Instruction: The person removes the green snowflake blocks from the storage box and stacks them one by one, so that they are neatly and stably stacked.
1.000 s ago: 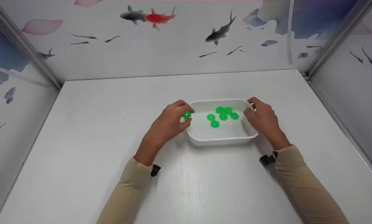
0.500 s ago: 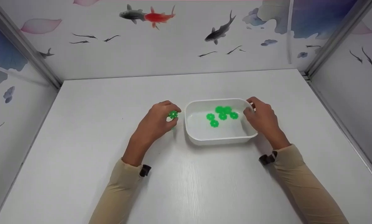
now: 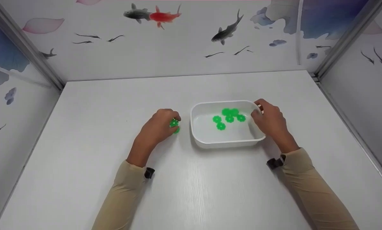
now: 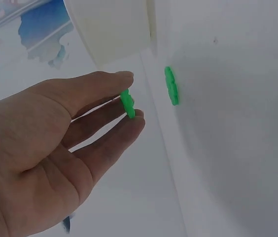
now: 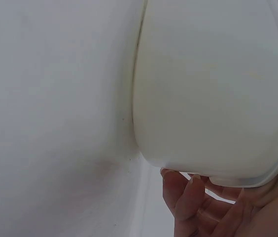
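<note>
My left hand is just left of the white plastic tub, low over the table. Between thumb and fingertips it pinches a green flower-shaped disc, seen nearly edge-on in the left wrist view. A second green disc lies on the table, apart from the fingertips; the head view shows it partly hidden by the thumb. My right hand grips the tub's right rim, thumb inside and fingers outside. In the right wrist view its fingers touch the outer wall. Several green discs lie inside the tub, some overlapping.
The white table is bounded by a back wall printed with fish and by side panels. Metal posts stand in the back corners.
My left hand moved left, from the tub's left rim to beside it, then down toward the table, still pinching the green disc. The right hand and tub stayed in place.
</note>
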A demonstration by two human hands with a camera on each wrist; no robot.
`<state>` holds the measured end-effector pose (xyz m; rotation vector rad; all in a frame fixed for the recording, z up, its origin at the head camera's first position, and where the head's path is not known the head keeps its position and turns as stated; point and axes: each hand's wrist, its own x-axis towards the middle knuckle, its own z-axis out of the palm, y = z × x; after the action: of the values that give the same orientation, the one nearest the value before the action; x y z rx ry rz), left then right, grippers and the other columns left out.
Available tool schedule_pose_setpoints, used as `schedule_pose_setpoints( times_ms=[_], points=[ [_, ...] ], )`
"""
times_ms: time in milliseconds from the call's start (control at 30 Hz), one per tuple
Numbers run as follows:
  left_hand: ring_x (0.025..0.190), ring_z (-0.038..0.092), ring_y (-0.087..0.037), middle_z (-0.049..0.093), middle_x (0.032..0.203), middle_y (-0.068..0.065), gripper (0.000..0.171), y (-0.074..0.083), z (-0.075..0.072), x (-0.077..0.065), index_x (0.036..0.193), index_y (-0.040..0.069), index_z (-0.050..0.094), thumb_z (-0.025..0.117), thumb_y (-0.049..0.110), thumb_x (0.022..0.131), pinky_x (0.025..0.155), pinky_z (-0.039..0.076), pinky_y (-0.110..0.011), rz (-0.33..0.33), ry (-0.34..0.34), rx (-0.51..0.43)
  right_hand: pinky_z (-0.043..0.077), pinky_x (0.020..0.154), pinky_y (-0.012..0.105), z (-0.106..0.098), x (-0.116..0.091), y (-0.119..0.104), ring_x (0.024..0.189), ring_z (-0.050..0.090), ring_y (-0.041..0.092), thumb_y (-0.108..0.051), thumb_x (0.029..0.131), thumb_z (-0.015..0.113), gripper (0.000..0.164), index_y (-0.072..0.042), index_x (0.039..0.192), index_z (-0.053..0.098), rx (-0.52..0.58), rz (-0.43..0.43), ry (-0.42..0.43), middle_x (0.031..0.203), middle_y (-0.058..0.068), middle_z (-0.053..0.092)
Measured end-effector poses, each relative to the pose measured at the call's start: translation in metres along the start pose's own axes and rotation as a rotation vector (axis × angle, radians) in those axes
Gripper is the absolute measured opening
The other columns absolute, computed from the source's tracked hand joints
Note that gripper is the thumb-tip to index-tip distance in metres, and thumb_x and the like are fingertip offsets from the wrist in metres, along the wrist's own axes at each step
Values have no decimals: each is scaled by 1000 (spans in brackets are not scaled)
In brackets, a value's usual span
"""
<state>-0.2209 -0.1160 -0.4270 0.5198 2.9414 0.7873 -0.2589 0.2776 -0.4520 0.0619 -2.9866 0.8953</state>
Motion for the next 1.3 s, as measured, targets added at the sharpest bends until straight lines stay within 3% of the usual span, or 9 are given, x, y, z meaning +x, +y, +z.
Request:
schedule_pose_setpoints(
  times_ms=[200, 467, 1300],
  points=[
    [130, 69, -31, 77, 132, -14, 28, -1, 5, 2, 125, 6, 80, 81, 8, 97, 115, 55, -47, -58, -60, 12, 52, 79, 46, 0, 0, -1, 99, 64, 34, -28, 108, 49, 40, -11, 142, 61, 3, 8, -5, 127, 19, 69],
    [124, 71, -28, 77, 131, -13, 27, -3, 13, 4, 124, 5, 80, 80, 7, 97, 110, 58, -46, -66, -104, 8, 53, 81, 46, 0, 0, -3, 99, 65, 33, -28, 109, 49, 39, -12, 142, 61, 5, 20, -17, 128, 19, 69],
    [131, 68, -30, 76, 132, -14, 25, -1, 16, 8, 126, 6, 78, 76, 8, 101, 112, 57, -46, -57, -109, 35, 54, 79, 48, 0, 1, -1, 100, 65, 34, -29, 109, 50, 42, -11, 144, 60, -9, 16, -6, 129, 20, 69]
  ],
)
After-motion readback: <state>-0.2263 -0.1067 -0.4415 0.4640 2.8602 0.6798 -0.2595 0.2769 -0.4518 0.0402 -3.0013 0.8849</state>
